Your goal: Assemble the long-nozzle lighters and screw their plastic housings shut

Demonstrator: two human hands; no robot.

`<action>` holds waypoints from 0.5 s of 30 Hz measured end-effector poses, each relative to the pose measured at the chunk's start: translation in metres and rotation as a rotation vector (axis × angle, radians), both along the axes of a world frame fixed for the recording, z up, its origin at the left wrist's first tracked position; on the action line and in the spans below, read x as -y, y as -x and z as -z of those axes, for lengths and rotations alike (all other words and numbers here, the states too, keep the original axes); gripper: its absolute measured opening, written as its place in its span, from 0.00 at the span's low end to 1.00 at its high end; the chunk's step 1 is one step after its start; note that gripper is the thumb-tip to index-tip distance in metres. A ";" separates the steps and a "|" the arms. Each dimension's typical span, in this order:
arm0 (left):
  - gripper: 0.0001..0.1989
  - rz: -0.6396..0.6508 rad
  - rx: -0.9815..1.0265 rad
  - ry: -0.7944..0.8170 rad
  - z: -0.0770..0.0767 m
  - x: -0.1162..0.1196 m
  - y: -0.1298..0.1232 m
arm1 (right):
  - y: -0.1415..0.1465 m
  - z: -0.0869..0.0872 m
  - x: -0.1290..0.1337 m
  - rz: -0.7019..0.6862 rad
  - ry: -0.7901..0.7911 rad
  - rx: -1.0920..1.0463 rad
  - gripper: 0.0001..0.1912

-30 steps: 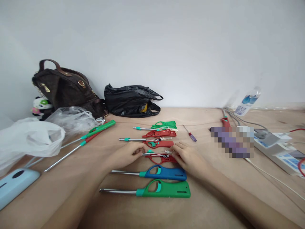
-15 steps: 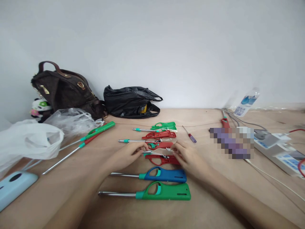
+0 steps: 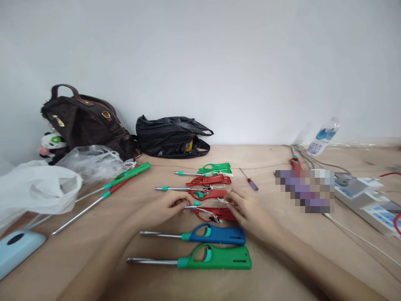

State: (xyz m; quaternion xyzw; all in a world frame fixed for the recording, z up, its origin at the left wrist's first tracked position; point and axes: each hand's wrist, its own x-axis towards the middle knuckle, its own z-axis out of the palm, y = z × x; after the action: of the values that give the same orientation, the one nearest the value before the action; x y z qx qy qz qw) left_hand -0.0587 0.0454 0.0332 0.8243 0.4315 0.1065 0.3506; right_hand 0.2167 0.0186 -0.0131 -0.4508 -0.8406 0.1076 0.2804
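Note:
My left hand (image 3: 177, 204) pinches a metal lighter tube (image 3: 191, 207) with a teal end. In my right hand (image 3: 239, 205) is a small clear part (image 3: 224, 201), held at the fingertips; a white wire hangs between the two. Beneath them lies an opened red lighter shell (image 3: 219, 214). Just beyond are another red shell (image 3: 216, 194), a further red one (image 3: 208, 180) and a green shell (image 3: 217, 168). Closer to me rest a whole blue lighter (image 3: 219, 233) and a whole green lighter (image 3: 225, 257).
A screwdriver (image 3: 252, 184) lies right of the shells. At left are a backpack (image 3: 90, 121), a white plastic bag (image 3: 40, 184) and two long lighters (image 3: 128, 174). A black bag (image 3: 169, 136) sits behind; a bottle (image 3: 324, 136) and power strip (image 3: 357, 196) are right.
The metal tube's teal end now shows above the red shell, slightly tilted. The hands have barely moved, and the whole view has shifted a little.

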 end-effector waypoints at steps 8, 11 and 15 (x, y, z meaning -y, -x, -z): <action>0.12 -0.006 -0.010 -0.018 0.010 -0.003 -0.001 | 0.002 0.004 0.001 -0.017 0.035 0.037 0.06; 0.11 -0.004 0.003 -0.019 0.008 -0.002 -0.005 | 0.000 0.006 -0.001 -0.031 0.022 0.044 0.06; 0.09 -0.043 -0.026 -0.044 0.009 0.000 -0.010 | -0.002 0.007 -0.003 -0.063 0.017 0.050 0.08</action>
State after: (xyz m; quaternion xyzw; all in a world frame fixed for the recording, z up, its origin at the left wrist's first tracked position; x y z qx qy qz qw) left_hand -0.0486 0.0458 0.0241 0.8236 0.4514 0.1126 0.3243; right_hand 0.2188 0.0214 -0.0196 -0.4287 -0.8603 0.1122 0.2520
